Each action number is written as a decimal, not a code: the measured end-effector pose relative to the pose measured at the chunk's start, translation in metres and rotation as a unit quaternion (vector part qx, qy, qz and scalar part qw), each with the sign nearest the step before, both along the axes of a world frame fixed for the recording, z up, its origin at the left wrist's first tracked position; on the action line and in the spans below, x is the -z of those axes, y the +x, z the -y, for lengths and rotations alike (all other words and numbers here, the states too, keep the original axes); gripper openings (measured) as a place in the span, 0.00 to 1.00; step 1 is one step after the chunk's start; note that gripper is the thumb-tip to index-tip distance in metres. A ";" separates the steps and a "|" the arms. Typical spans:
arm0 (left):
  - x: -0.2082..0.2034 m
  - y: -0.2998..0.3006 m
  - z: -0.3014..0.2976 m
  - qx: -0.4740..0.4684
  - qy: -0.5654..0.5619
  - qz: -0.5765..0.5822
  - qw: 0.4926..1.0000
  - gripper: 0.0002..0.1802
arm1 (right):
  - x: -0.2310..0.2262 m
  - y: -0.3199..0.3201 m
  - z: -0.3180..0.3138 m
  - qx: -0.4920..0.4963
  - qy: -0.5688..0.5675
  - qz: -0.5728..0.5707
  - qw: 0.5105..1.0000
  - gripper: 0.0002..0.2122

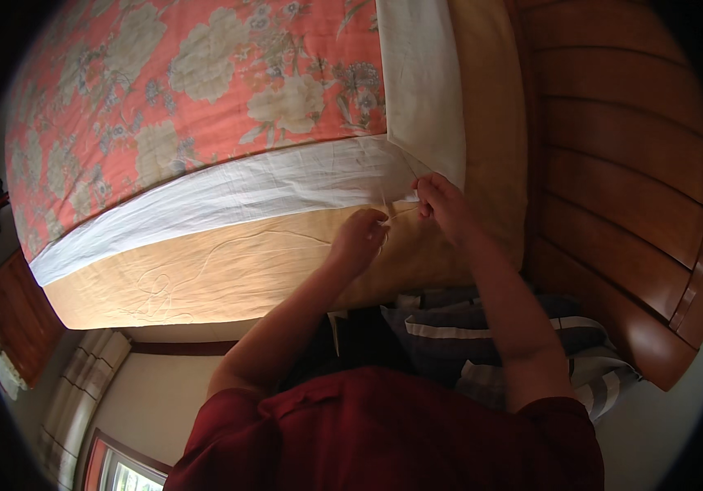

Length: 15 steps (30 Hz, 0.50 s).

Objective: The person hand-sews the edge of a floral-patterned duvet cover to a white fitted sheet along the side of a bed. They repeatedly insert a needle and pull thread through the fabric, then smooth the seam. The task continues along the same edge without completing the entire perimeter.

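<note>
A coral floral quilt [212,106] with a white cloth border [245,184] lies on the bed, its edges folded over at the near right corner. From that corner a thin pale thread slants down to my right hand [443,206], whose fingers are pinched closed on it. Just left and nearer, my left hand [357,239] also has its fingertips closed on the thread, and a short length stretches between both hands. More loose thread [265,232] trails in loops over the yellow sheet [106,299]. Whether a needle is in either hand is too small to make out.
A brown wooden headboard [621,147] rises on the right. Grey striped fabric [515,331] lies below my right forearm. At the lower left are a curtain [81,401] and a window [130,475]; a brown wooden piece of furniture [28,307] stands at far left.
</note>
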<state>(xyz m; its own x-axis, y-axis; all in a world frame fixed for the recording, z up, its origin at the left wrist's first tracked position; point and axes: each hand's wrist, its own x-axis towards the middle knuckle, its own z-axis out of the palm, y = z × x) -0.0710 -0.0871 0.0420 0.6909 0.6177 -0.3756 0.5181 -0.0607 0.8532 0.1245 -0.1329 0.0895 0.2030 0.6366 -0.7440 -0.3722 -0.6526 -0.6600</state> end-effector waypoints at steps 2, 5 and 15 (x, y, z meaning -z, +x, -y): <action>-0.017 0.011 0.013 -0.010 0.146 -0.066 0.987 0.12 | 0.008 0.006 0.003 0.020 0.020 0.028 0.999 0.07; -0.038 -0.008 0.012 0.069 0.179 -0.066 0.979 0.12 | 0.014 0.015 0.007 0.022 0.037 0.051 0.998 0.07; 0.001 -0.165 -0.052 -0.631 -0.222 0.151 0.728 0.08 | 0.023 -0.020 -0.006 -0.141 0.100 0.223 0.959 0.05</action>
